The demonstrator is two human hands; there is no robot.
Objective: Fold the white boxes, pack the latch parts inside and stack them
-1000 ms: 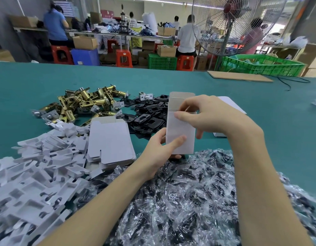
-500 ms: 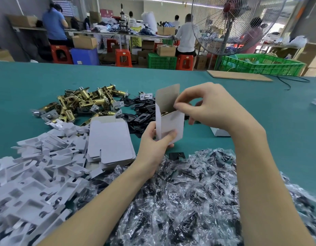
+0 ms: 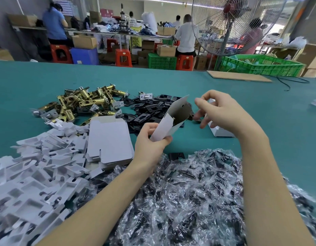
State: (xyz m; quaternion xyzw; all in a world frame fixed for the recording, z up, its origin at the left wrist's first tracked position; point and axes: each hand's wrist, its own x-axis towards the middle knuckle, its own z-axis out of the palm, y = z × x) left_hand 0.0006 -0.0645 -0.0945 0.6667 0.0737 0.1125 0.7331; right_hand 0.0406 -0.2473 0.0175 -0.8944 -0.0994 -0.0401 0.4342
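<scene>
White box (image 3: 168, 124) unprinted, gripped by left hand (image 3: 150, 141).

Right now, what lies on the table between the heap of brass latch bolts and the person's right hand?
In the head view, a pile of black metal strike plates lies between the brass latch bolts and the right hand.

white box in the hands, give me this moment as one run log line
step: box opening | left hand: grips white box, tilted, top flap up | right hand: off box, fingers curled | flat box stack: on table
</scene>
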